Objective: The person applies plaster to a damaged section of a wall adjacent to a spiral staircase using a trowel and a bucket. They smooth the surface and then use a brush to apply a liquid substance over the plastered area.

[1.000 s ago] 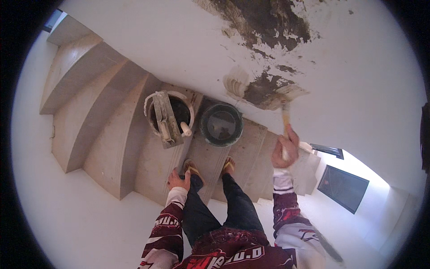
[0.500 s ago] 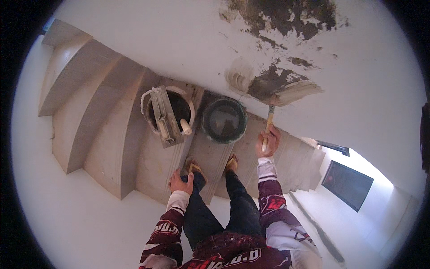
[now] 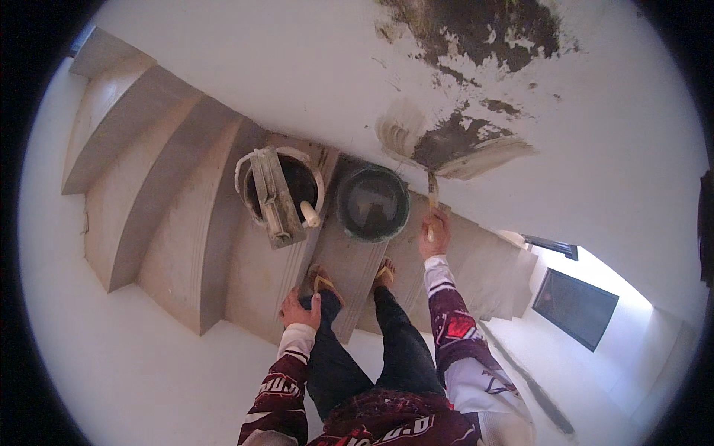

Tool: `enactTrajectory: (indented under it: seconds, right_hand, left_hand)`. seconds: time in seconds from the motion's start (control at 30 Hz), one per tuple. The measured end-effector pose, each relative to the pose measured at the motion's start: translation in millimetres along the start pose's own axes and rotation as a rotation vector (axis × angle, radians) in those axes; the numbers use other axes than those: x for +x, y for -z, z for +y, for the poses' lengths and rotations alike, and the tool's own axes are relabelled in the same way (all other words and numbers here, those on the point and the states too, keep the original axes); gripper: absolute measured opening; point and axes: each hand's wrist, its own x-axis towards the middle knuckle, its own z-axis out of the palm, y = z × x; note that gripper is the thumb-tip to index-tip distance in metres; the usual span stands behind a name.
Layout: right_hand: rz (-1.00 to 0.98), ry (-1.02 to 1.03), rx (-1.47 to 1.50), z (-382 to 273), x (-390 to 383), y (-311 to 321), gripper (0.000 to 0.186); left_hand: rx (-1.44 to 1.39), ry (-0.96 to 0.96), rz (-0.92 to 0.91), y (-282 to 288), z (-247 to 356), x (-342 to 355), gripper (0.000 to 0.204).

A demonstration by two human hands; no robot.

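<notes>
My right hand [image 3: 435, 233] is closed around the handle of a paintbrush [image 3: 433, 195]. The bristles are at the lower part of the wall [image 3: 610, 141], just under a dark bare patch [image 3: 450, 137] with wet, pale brush strokes beside it. My left hand [image 3: 300, 308] rests by my left knee, thumb apart from the fingers, holding nothing. In front of me stands a dark bucket [image 3: 406, 215] of murky liquid. To its left is a second bucket [image 3: 318, 186] with a pale rim, and a plaster-caked float [image 3: 274, 197] lies across its top. A light wooden handle [image 3: 310, 214] sticks out beside the float.
I stand on a curved staircase, whose steps [image 3: 171, 230] fan out to the left and continue to the right. Higher on the wall is a larger dark, flaking patch [image 3: 498, 30]. A dark window-like panel [image 3: 576, 307] shows at the lower right.
My right hand has moved slightly left and down, taking the brush from the stroke on the patch's right to just below the patch. My left hand stays by the knee.
</notes>
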Motion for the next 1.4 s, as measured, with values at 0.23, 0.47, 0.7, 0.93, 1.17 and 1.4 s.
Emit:
enactTrajectory:
  seconds: [0.23, 0.47, 0.7, 0.93, 1.17, 1.4]
  right_hand:
    - [0.157, 0.322, -0.023, -93, 73, 124, 0.027]
    - [0.345, 0.387, -0.078, -89, 58, 120, 0.027]
    - [0.068, 0.291, -0.144, -9, 17, 14, 0.023]
    - [-0.092, 0.106, -0.16, 17, -5, -33, 0.019]
    - [-0.093, -0.002, -0.124, -26, 12, 26, 0.021]
    - [0.031, 0.198, -0.035, -135, 98, 143, 0.025]
  left_hand:
    - [0.015, 0.082, -0.077, 10, 4, 5, 0.072]
    - [0.022, 0.074, -0.064, 12, 8, 5, 0.073]
    - [0.079, 0.014, 0.005, 0, -4, 3, 0.069]
    - [0.021, 0.051, -0.04, 10, -1, 1, 0.071]
    - [-0.007, 0.124, -0.039, 12, -8, 5, 0.071]
    - [-0.128, 0.103, 0.085, 9, -30, 19, 0.074]
